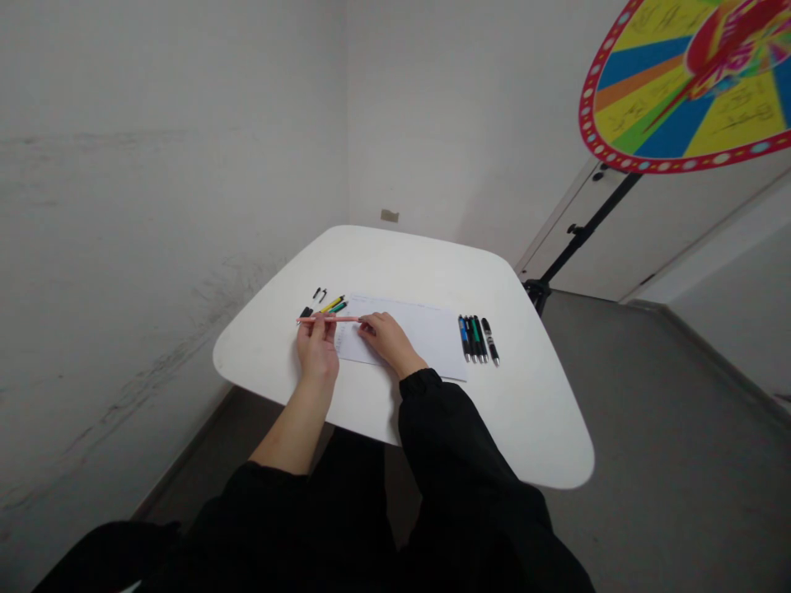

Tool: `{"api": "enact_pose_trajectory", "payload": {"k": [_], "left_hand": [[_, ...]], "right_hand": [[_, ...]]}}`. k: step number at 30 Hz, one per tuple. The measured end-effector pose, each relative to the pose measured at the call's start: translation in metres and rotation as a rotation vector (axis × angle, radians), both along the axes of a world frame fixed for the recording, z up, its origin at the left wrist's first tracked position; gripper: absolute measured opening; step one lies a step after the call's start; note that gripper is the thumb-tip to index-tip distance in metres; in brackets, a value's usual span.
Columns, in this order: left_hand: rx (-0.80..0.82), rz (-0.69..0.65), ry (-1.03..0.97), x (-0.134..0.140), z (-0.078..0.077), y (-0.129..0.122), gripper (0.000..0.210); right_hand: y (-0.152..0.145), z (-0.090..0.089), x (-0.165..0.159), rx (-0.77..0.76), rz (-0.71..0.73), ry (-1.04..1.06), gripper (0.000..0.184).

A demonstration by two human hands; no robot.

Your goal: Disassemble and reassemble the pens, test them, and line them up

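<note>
- Pink pen (343, 319) spans level between both hands near the paper's (420, 338) left edge, presumably braced for steadiness.
- I see the left hand (317, 347) pinching it; the right hand (386, 336) meets its end, grip unclear to me.
- Loose, uncontained, a row of pens (476, 339) lies beside the paper, seemingly for order.

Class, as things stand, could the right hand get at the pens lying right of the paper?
Probably yes: only flat paper seems to lie between the right hand and the pens, though the hand, busy at the pink pen's end, may first have to leave it.
</note>
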State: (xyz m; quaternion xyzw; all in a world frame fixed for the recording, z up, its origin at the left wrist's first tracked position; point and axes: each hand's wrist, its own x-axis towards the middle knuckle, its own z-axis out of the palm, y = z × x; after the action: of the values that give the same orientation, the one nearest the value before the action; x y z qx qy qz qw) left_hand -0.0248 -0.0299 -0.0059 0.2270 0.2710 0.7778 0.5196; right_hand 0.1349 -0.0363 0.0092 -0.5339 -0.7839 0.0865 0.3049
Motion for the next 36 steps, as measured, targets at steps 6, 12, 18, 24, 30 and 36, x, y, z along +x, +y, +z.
{"api": "enact_pose_trajectory", "payload": {"k": [6,12,18,24,30,36], "left_hand": [[0.009,-0.013,0.015,-0.001,0.000,0.000,0.028],[0.026,-0.016,-0.038,0.000,0.003,-0.001,0.029],[0.047,-0.019,-0.076,0.001,0.004,-0.001,0.034],[0.028,-0.014,-0.022,0.000,0.001,0.000,0.031],[0.042,-0.021,0.006,-0.001,-0.002,0.000,0.031],[0.036,-0.017,0.010,0.000,-0.002,0.001,0.029]], "right_hand": [[-0.003,0.004,0.000,-0.006,0.001,-0.004,0.025],[-0.004,0.004,0.002,-0.002,0.016,0.021,0.027],[-0.003,0.001,0.004,0.003,0.033,0.062,0.030],[-0.007,-0.002,0.008,0.009,0.051,0.089,0.029],[-0.008,-0.007,0.011,0.034,0.054,0.092,0.027],[-0.012,-0.006,0.013,0.052,0.043,0.124,0.027]]}}
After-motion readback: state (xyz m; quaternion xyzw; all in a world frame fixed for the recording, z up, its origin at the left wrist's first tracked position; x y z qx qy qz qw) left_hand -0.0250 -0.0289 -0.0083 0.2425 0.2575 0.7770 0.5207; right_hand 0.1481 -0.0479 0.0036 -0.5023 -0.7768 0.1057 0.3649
